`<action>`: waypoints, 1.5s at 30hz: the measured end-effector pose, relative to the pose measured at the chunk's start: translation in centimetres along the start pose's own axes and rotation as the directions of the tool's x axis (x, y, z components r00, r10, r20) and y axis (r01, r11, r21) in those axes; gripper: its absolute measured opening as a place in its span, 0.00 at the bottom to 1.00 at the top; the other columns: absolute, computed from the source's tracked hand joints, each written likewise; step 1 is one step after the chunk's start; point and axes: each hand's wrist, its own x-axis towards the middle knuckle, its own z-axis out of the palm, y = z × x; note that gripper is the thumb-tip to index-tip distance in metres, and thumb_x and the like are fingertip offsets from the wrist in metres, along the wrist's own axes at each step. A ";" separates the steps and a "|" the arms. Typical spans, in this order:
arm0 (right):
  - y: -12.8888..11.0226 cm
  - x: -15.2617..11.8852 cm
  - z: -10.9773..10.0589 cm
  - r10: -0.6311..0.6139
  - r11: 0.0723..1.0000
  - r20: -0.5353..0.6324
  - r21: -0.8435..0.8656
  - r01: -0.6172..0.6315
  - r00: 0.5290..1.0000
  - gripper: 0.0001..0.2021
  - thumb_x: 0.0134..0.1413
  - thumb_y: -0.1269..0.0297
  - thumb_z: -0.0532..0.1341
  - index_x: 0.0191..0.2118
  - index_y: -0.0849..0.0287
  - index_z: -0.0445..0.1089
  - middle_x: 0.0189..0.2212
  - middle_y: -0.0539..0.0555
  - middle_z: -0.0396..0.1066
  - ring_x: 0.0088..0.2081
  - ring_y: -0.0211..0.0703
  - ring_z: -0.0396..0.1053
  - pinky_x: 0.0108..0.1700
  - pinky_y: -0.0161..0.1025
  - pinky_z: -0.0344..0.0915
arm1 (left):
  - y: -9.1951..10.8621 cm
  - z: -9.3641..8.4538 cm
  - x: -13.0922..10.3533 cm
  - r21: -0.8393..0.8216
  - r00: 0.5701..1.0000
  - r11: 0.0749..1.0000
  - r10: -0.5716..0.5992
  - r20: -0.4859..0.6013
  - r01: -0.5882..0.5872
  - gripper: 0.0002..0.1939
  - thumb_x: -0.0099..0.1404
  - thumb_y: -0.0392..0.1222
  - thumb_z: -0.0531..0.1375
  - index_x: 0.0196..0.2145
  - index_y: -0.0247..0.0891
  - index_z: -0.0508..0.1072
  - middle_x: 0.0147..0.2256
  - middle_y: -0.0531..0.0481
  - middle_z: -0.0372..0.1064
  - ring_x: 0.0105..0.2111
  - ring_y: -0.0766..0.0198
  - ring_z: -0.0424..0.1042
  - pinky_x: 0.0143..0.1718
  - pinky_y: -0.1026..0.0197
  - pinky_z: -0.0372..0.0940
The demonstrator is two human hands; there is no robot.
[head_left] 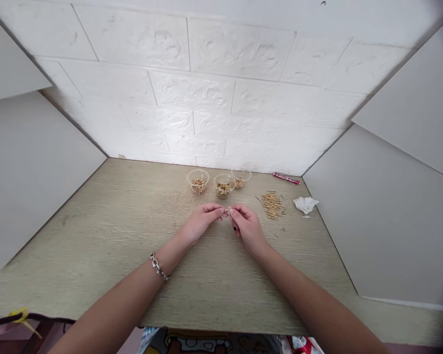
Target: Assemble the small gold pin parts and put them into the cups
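The table (pixel 107 231) extended beneath both hands. Beyond the left hand (pixel 204 221), three clear cups (pixel 198 183) held small gold-coloured pieces (two cups stood close together). To the right of the right hand (pixel 248 225) lay a pile of gold-coloured pins (pixel 271 205), then a crumpled white wad (pixel 305 205), with a red tube (pixel 286 178) farther out. Between their fingertips, both hands pinched a tiny piece (pixel 227 210), its exact shape too small to determine; each hand's grip was narrow.

White brick-patterned wall (pixel 214 93) — grey side panels (pixel 402 206) — pale wood-grain tabletop (pixel 96 236).
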 end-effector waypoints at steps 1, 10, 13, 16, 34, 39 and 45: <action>0.0 0.0 0.0 0.010 1.000 0.002 0.005 -0.010 1.000 0.11 0.44 0.57 0.56 0.30 0.60 0.63 0.18 0.45 0.57 0.16 0.29 0.51 0.13 0.28 0.47 | 0.0 0.0 0.0 -0.016 1.000 1.000 0.001 0.007 -0.001 0.09 0.52 0.44 0.58 0.25 0.33 0.70 0.26 0.52 0.66 0.26 0.71 0.61 0.32 0.67 0.56; 0.1 0.1 -0.2 -0.141 0.968 -0.009 -0.212 0.136 0.990 0.09 0.46 0.60 0.55 0.30 0.60 0.65 0.21 0.48 0.63 0.21 0.32 0.57 0.22 0.30 0.56 | -0.3 0.0 0.2 0.015 0.998 1.000 0.005 -0.066 -0.005 0.10 0.52 0.43 0.57 0.25 0.33 0.69 0.25 0.52 0.65 0.25 0.71 0.60 0.31 0.67 0.56; -0.1 0.1 -0.2 -0.204 0.928 -0.005 -0.320 0.192 0.979 0.08 0.45 0.61 0.55 0.29 0.61 0.66 0.21 0.49 0.64 0.24 0.34 0.59 0.27 0.32 0.58 | -0.3 0.1 0.2 0.084 0.992 0.996 0.016 -0.123 -0.006 0.10 0.52 0.44 0.56 0.24 0.33 0.68 0.24 0.52 0.65 0.25 0.70 0.60 0.30 0.66 0.56; -0.1 0.0 -0.3 -0.236 0.894 0.005 -0.390 0.219 0.972 0.09 0.46 0.62 0.55 0.29 0.61 0.67 0.21 0.50 0.65 0.24 0.35 0.60 0.27 0.32 0.58 | -0.3 0.1 0.3 0.174 0.989 0.985 0.031 -0.143 -0.005 0.10 0.52 0.45 0.56 0.24 0.33 0.68 0.23 0.53 0.64 0.25 0.69 0.61 0.30 0.66 0.56; 0.5 0.3 -1.1 -0.484 0.522 0.197 -0.717 0.462 0.853 0.10 0.52 0.65 0.49 0.32 0.58 0.67 0.28 0.53 0.67 0.29 0.39 0.62 0.32 0.35 0.57 | -0.5 -0.4 0.5 0.508 0.981 0.854 0.179 -0.080 -0.115 0.11 0.55 0.45 0.52 0.26 0.35 0.68 0.26 0.52 0.66 0.28 0.66 0.63 0.31 0.65 0.58; 0.2 0.4 -1.0 -0.470 0.512 0.219 -0.722 0.466 0.855 0.10 0.52 0.65 0.48 0.32 0.58 0.66 0.27 0.53 0.67 0.29 0.39 0.62 0.32 0.35 0.57 | -0.7 -0.4 0.5 0.573 0.978 0.807 0.204 -0.048 -0.140 0.11 0.56 0.44 0.51 0.26 0.36 0.69 0.26 0.52 0.66 0.28 0.66 0.63 0.30 0.65 0.56; -5.2 -1.0 -3.4 -0.553 0.647 0.038 -0.610 0.457 0.832 0.11 0.53 0.60 0.49 0.35 0.55 0.66 0.31 0.55 0.66 0.33 0.42 0.63 0.34 0.39 0.60 | -0.8 -0.3 0.5 0.601 0.980 0.791 0.188 -0.060 -0.115 0.12 0.56 0.45 0.50 0.26 0.35 0.68 0.23 0.53 0.64 0.26 0.66 0.62 0.28 0.65 0.55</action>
